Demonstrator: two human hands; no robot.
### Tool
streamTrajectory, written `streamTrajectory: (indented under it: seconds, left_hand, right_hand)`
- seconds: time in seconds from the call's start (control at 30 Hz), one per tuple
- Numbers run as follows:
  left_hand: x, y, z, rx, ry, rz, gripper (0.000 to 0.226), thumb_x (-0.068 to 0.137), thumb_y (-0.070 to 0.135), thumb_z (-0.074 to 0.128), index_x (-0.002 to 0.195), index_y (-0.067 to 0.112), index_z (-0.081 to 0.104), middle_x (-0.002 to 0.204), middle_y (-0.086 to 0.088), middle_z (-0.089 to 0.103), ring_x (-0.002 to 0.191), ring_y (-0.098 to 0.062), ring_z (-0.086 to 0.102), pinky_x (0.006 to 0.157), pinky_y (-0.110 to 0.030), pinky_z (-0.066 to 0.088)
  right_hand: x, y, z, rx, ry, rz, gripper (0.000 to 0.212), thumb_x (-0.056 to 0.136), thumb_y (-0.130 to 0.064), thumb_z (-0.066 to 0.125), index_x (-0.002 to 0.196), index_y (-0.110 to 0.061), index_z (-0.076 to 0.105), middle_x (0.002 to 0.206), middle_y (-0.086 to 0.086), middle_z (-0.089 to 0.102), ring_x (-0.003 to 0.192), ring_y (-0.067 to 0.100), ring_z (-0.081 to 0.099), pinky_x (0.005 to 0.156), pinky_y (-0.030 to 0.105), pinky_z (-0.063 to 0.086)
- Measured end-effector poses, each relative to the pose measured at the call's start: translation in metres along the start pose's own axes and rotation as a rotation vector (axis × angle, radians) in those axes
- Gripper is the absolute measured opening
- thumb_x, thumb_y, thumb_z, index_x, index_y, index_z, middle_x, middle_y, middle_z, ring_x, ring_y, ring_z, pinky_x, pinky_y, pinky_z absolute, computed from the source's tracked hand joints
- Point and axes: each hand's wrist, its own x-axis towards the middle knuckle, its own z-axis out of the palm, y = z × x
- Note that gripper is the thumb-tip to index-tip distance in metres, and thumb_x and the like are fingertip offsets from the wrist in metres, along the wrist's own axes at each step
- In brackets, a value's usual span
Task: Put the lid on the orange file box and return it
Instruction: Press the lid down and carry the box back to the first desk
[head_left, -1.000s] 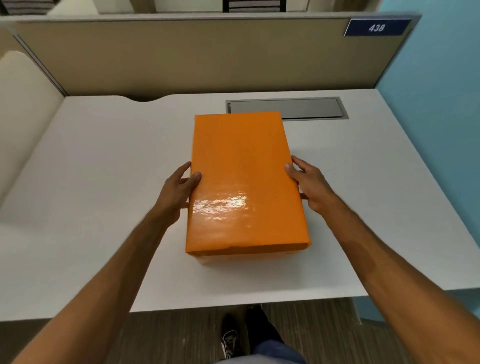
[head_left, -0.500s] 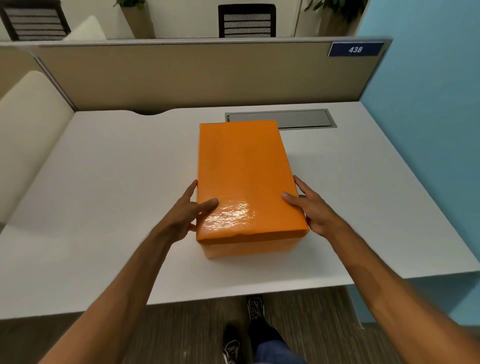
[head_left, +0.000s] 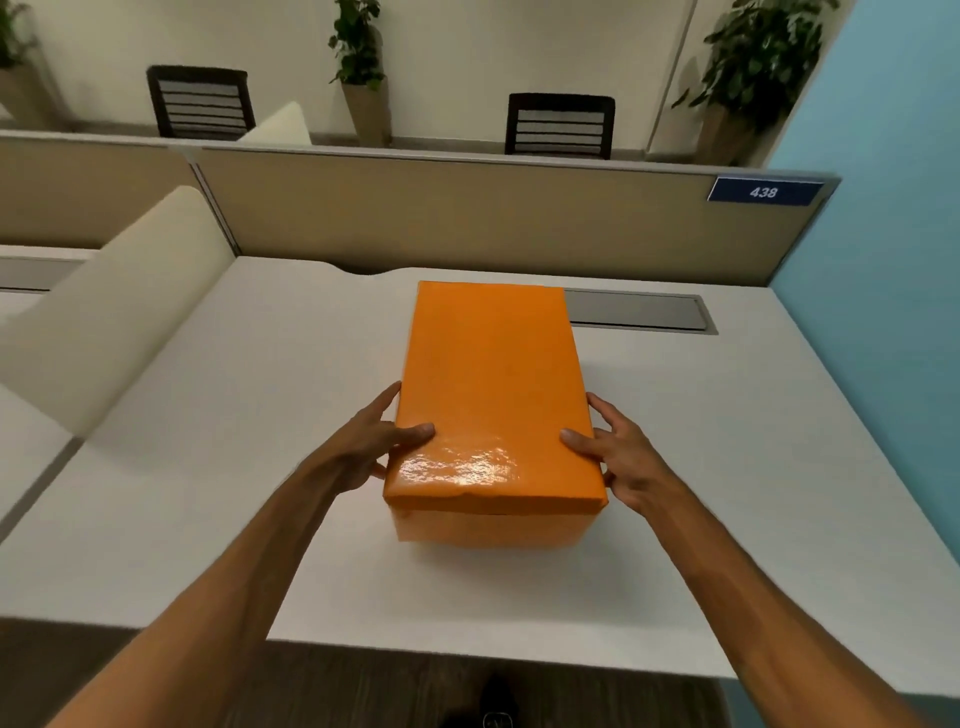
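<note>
The orange file box (head_left: 488, 525) stands on the white desk (head_left: 234, 467) with its glossy orange lid (head_left: 493, 374) seated flat on top. My left hand (head_left: 371, 447) grips the box's left side near the front, thumb lying on the lid. On the opposite side my right hand (head_left: 618, 452) holds the right edge, thumb on the lid and fingers spread down the side. The box's contents are hidden under the lid.
A grey cable hatch (head_left: 639, 312) is set into the desk behind the box. A beige partition (head_left: 467, 218) with a blue 438 sign (head_left: 763, 192) closes the back. A blue wall (head_left: 883, 260) stands at the right, a cream divider (head_left: 114, 306) at the left.
Both hands slid toward the box's near end, thumbs now on the lid. The view tilted upward, showing chairs and plants beyond the partition.
</note>
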Motion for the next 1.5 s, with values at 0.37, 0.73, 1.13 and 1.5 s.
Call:
streamTrajectory:
  seconds: [0.37, 0.73, 1.13, 1.5]
  left_hand:
    - [-0.012, 0.008, -0.066, -0.072, 0.150, -0.003, 0.096, 0.075, 0.034, 0.080, 0.152, 0.041, 0.024, 0.144, -0.008, 0.051, 0.119, -0.040, 0.057, 0.095, -0.065, 0.048]
    - [-0.003, -0.001, -0.192, -0.083, 0.267, -0.064, 0.090, 0.079, 0.023, 0.080, 0.152, 0.037, 0.029, 0.139, -0.012, 0.054, 0.117, -0.039, 0.058, 0.095, -0.065, 0.049]
    - [0.072, 0.003, -0.395, 0.002, 0.295, -0.115, 0.095, 0.072, 0.016, 0.086, 0.149, 0.036, 0.034, 0.117, -0.004, 0.059, 0.094, -0.025, 0.062, 0.072, -0.048, 0.053]
    - [0.149, 0.014, -0.491, 0.071, 0.197, -0.164, 0.086, 0.084, 0.013, 0.075, 0.152, 0.034, 0.027, 0.148, -0.011, 0.044, 0.120, -0.034, 0.047, 0.097, -0.057, 0.042]
  right_hand:
    - [0.054, -0.035, 0.061, -0.076, -0.134, -0.027, 0.100, 0.065, -0.035, 0.084, 0.150, -0.038, 0.032, 0.126, 0.001, 0.059, 0.106, 0.029, 0.062, 0.091, 0.065, 0.050]
    - [0.107, -0.058, 0.189, -0.101, -0.231, -0.031, 0.100, 0.064, -0.036, 0.083, 0.150, -0.037, 0.031, 0.127, 0.001, 0.057, 0.104, 0.029, 0.063, 0.087, 0.061, 0.053]
    - [0.183, -0.066, 0.373, 0.000, -0.121, -0.027, 0.098, 0.070, -0.029, 0.083, 0.152, -0.035, 0.030, 0.133, 0.003, 0.057, 0.098, 0.021, 0.066, 0.056, 0.032, 0.057]
    - [0.245, -0.071, 0.459, 0.014, -0.006, -0.026, 0.094, 0.076, -0.025, 0.083, 0.152, -0.035, 0.029, 0.108, -0.012, 0.061, 0.092, 0.014, 0.066, 0.047, 0.022, 0.055]
